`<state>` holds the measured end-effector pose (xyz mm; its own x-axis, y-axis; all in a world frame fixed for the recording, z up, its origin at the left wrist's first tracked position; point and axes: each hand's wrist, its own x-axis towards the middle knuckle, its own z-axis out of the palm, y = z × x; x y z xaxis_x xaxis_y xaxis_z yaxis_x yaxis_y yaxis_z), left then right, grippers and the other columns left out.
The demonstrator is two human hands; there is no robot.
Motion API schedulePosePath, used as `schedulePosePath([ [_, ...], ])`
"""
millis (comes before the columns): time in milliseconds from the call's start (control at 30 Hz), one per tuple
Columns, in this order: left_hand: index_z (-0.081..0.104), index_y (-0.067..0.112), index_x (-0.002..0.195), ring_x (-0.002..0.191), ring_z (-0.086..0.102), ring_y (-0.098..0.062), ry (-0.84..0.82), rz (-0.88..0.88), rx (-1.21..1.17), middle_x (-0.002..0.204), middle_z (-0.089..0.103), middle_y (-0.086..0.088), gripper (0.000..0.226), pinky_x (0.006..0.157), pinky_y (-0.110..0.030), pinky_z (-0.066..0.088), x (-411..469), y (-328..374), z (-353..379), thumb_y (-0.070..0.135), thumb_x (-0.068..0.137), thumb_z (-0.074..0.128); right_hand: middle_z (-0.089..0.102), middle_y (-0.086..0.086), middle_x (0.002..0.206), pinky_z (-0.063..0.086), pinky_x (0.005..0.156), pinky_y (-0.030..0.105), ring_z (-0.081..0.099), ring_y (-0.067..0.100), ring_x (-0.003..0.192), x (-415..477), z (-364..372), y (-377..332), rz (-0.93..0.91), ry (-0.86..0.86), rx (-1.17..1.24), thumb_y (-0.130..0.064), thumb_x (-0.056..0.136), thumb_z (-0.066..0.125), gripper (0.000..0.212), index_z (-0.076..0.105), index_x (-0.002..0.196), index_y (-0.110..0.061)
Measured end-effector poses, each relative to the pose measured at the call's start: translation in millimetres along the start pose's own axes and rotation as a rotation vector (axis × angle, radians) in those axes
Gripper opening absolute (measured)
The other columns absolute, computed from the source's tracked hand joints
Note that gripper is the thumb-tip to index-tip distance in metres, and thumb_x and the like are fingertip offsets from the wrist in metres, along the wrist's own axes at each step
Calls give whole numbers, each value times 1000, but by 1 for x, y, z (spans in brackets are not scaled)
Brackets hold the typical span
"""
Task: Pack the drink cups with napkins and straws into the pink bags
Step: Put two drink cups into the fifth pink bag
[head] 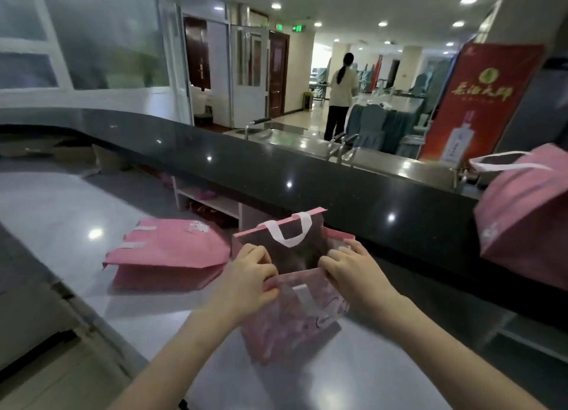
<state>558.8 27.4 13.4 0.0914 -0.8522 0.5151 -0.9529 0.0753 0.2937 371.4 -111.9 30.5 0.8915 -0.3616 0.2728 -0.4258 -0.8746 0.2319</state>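
Observation:
A pink bag (295, 320) with white handles stands on the grey counter (76, 213) in front of me, its mouth open. My left hand (246, 274) pinches the near rim at the left. My right hand (347, 265) grips the same rim at the right. The far side of the bag stands up with its white handle (290, 233) showing. The inside is dark and I cannot tell what it holds. No cup, napkin or straw is visible.
A stack of flat pink bags (166, 253) lies on the counter to the left. Another pink bag (522, 216) sits on the raised black ledge (307, 176) at the right. A person (339, 93) stands far behind, beside a red banner (479, 102).

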Motion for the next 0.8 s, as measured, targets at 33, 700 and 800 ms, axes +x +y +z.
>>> schedulePosePath([
  [33, 71, 11, 73, 89, 45, -16, 0, 23, -26, 84, 53, 1, 4, 71, -30, 46, 2, 18, 4, 15, 73, 72, 64, -10, 89, 25, 111, 34, 60, 14, 93, -25, -4, 7, 42, -18, -3, -20, 88, 59, 8, 62, 93, -26],
  [700, 71, 13, 77, 86, 50, -19, -196, 858, -466, 90, 60, 0, 11, 65, -26, 50, -38, 562, 186, 16, 74, 81, 68, 0, 81, 44, 76, 35, 62, 24, 80, -625, -151, 83, 1099, -97, -285, -5, 78, 65, 14, 66, 83, -18],
  [800, 72, 12, 77, 84, 50, -20, -197, 938, -492, 87, 59, -1, 10, 62, -28, 50, -38, 625, 212, 17, 78, 79, 66, -3, 72, 44, 68, 34, 61, 22, 71, -682, -159, 101, 1189, -101, -320, -6, 68, 77, 19, 65, 74, -19],
])
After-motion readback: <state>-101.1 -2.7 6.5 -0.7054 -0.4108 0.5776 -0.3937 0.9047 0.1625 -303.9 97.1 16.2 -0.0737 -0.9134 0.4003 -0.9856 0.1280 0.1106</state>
